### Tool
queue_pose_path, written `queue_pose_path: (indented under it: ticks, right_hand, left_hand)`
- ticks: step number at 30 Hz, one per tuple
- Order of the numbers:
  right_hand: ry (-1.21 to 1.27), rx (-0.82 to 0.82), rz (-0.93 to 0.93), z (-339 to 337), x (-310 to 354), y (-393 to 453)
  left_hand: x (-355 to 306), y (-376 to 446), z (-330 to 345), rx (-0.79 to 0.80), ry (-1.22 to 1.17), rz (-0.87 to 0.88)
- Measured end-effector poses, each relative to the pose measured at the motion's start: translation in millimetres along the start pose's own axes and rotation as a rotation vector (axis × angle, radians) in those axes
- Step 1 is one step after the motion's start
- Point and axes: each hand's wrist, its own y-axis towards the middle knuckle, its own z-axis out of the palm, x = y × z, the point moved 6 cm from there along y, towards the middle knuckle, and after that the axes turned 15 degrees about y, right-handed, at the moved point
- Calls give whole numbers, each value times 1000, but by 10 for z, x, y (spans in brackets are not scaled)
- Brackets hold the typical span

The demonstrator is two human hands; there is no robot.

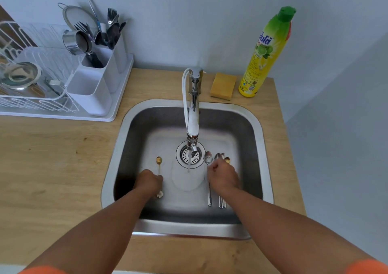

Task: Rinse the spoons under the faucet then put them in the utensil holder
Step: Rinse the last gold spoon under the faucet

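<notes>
Left hand point(149, 182) curled round gold spoon point(159, 160) left of faucet point(194, 114); right hand point(223, 177) fisted over wet, slippery spoons point(218, 158); best pinched mid-handle.

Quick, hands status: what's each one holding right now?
Left hand: grips the gold spoon by its handle.
Right hand: curled over the spoons in the sink; grip cannot be told.
</notes>
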Motion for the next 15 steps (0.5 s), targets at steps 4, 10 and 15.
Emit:
queue_pose_path:
  ticks: [4,10,15]
  right_hand:
    - [260,305,51,370,206,-73]
    - [375,362,150,562,307,-84]
    - [381,351,184,516,209,-95]
  left_hand:
    - [-168,-178,120,64,-79,44]
    - [-417,-470,332,123,-86,172]
    - [-529,-569,398,193,-118,236]
